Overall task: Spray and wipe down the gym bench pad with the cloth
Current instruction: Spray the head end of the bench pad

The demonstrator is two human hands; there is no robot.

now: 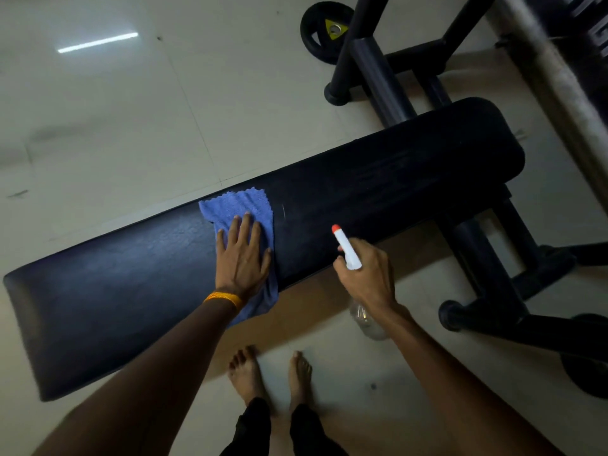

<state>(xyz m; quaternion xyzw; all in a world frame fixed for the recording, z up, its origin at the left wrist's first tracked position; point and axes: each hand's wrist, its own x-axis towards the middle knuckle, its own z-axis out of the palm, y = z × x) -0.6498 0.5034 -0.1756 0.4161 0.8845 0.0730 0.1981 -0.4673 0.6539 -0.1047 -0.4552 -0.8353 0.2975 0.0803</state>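
A long black bench pad (378, 179) runs from lower left to upper right. On its middle lies a blue cloth (240, 207), whose near end hangs over the front edge. My left hand (243, 258) lies flat on the cloth with fingers spread, pressing it to the pad. My right hand (365, 278) grips a clear spray bottle (348, 251) with a white head and orange nozzle, held just in front of the pad's near edge, nozzle pointing at the pad.
The bench's black steel frame (493, 278) extends to the right and behind. A black weight plate (324, 31) with a yellow mark lies on the pale tiled floor (131, 110) at the top. My bare feet (273, 376) stand close to the pad's front edge.
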